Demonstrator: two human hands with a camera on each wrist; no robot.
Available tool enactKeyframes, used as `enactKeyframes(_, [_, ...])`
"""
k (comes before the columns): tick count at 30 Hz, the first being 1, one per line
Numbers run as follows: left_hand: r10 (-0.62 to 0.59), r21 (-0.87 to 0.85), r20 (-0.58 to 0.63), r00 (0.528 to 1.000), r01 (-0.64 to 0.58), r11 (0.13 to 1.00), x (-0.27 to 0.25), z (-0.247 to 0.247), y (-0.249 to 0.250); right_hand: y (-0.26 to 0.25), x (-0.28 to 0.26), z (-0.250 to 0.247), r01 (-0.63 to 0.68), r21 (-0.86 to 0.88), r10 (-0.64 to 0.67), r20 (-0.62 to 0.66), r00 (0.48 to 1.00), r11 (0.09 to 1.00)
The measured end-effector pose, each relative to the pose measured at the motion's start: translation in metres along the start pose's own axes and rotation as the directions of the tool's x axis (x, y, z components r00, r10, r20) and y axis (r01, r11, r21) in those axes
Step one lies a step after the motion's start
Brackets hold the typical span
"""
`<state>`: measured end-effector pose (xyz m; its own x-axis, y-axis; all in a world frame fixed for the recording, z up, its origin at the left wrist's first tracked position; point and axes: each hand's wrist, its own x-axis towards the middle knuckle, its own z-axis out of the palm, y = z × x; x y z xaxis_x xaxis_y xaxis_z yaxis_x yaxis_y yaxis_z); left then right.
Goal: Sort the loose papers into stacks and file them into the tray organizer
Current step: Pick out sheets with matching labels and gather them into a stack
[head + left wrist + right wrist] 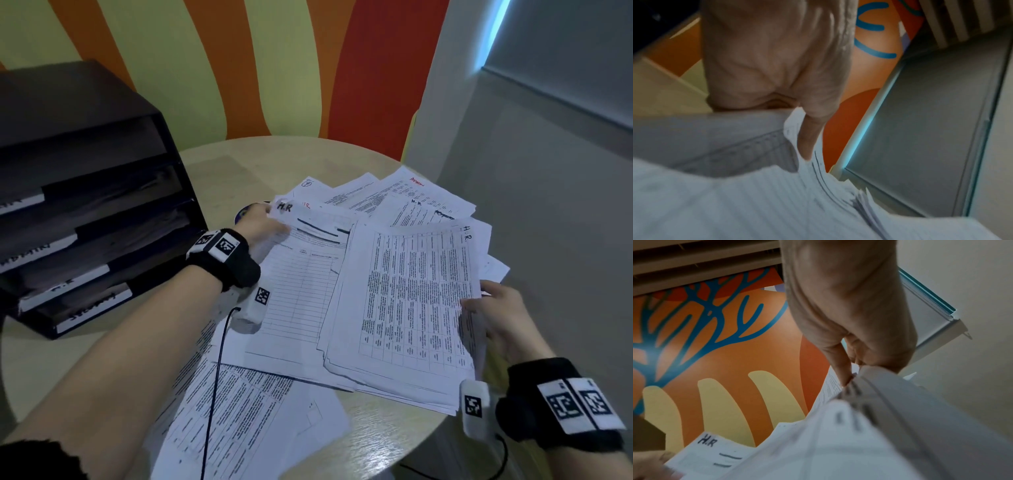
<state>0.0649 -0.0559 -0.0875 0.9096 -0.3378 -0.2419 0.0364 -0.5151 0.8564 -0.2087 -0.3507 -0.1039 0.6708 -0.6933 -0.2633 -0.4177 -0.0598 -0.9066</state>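
Right hand: grip closed on the near right edge of a stack of printed sheets, thumb on top and fingers curled against the edge, as the right wrist view confirms. The top sheet carries a dense table and is marked "H.R." at its far corner. Left hand: grip pinching the far left corner of a form marked "H.R", which lies partly under the stack; in the left wrist view one finger presses down on the paper, though that picture is blurred and the remaining fingers cannot be made out. More loose papers fan out beyond the held sheets toward the far edge of the round table, one marked in red, the word unreadable. Another sheet lies under the left forearm at the near side. The organizer, dark with several labelled tiers, stands on the left of the table, just beside the left wrist; paper shows in its tiers, labels not legible. A small round item sits behind the left hand, mostly hidden.
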Motion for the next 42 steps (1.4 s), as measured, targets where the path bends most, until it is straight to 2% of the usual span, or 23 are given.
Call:
enactKeyframes(1, [-0.004,0.034,0.07,0.998,0.002,0.999,-0.011,0.001,0.002,-0.001,-0.001,0.001,0.002,0.019,-0.002,-0.009,1.0,1.0])
enactKeyframes(3, [0.011,0.035,0.051,0.999,-0.013,0.999,-0.025,0.003,0.002,-0.003,-0.001,0.001,-0.007,0.061,0.008,-0.024,1.0,0.998])
enactKeyframes(5, [0.042,-0.16,-0.103,0.994,-0.058,0.985,-0.035,-0.001,0.006,-0.005,-0.002,0.002,-0.028,0.097,0.029,-0.004,1.0,0.995])
enactKeyframes(6, [0.07,-0.227,-0.204,0.976,-0.117,0.967,-0.041,-0.007,0.011,-0.006,-0.004,0.003,-0.039,0.101,0.038,0.017,0.999,0.994])
enactKeyframes(7, [0.087,-0.286,-0.307,0.948,-0.179,0.941,-0.044,-0.015,0.018,-0.007,-0.005,0.004,-0.047,0.097,0.044,0.035,0.998,0.994])
enactKeyframes(9, [0.158,-0.354,-0.426,0.891,-0.324,0.877,-0.064,-0.033,0.044,-0.007,-0.006,0.007,-0.052,0.075,0.049,0.044,0.998,0.996])
enactKeyframes(13, [0.387,-0.281,-0.526,0.757,-0.584,0.761,-0.105,-0.068,0.098,-0.007,-0.007,0.009,-0.013,0.037,0.012,0.026,1.0,0.999])
enactKeyframes(15, [0.392,-0.338,-0.563,0.728,-0.635,0.695,-0.109,-0.077,0.106,-0.007,-0.008,0.009,-0.007,0.032,0.006,0.025,1.0,0.999])
enactKeyframes(18, [0.338,-0.334,-0.5,0.797,-0.538,0.774,-0.104,-0.061,0.105,-0.01,-0.009,0.009,-0.01,0.061,0.008,0.03,1.0,0.998])
enactKeyframes(21, [0.252,-0.308,-0.369,0.895,-0.373,0.875,-0.093,-0.016,0.089,-0.02,-0.014,0.009,0.007,0.14,-0.014,0.047,0.999,0.99])
enactKeyframes(23, [0.214,-0.244,-0.277,0.937,-0.284,0.927,-0.083,0.018,0.068,-0.03,-0.02,0.008,0.028,0.223,-0.047,0.08,0.996,0.974])
enactKeyframes(26, [0.136,-0.32,-0.124,0.983,-0.169,0.932,-0.079,0.057,0.051,-0.039,-0.026,0.008,0.047,0.279,-0.086,0.129,0.988,0.959])
enactKeyframes(28, [0.089,-0.327,-0.086,0.992,-0.113,0.938,-0.081,0.073,0.051,-0.038,-0.021,0.01,0.044,0.297,-0.083,0.119,0.989,0.954])
enactKeyframes(31, [0.035,-0.417,-0.112,0.993,-0.079,0.905,-0.075,0.086,0.051,-0.034,-0.017,0.014,0.017,0.302,-0.065,0.149,0.987,0.953])
enactKeyframes(33, [0.021,-0.435,-0.15,0.989,-0.085,0.896,-0.073,0.091,0.052,-0.03,-0.02,0.018,0.051,0.263,-0.104,0.191,0.976,0.964])
enactKeyframes(36, [0.03,-0.427,-0.113,0.993,-0.076,0.901,-0.073,0.095,0.051,-0.026,-0.024,0.021,0.105,0.196,-0.145,0.202,0.969,0.975])
enactKeyframes(40, [0.061,-0.232,-0.035,0.998,-0.067,0.97,-0.067,0.085,0.048,-0.024,-0.019,0.014,0.127,0.045,-0.129,0.05,0.99,0.991])
enactKeyframes(42, [0.033,-0.112,-0.064,0.997,-0.04,0.993,-0.052,0.07,0.037,-0.024,-0.016,0.005,0.143,-0.037,-0.144,-0.022,0.989,0.989])
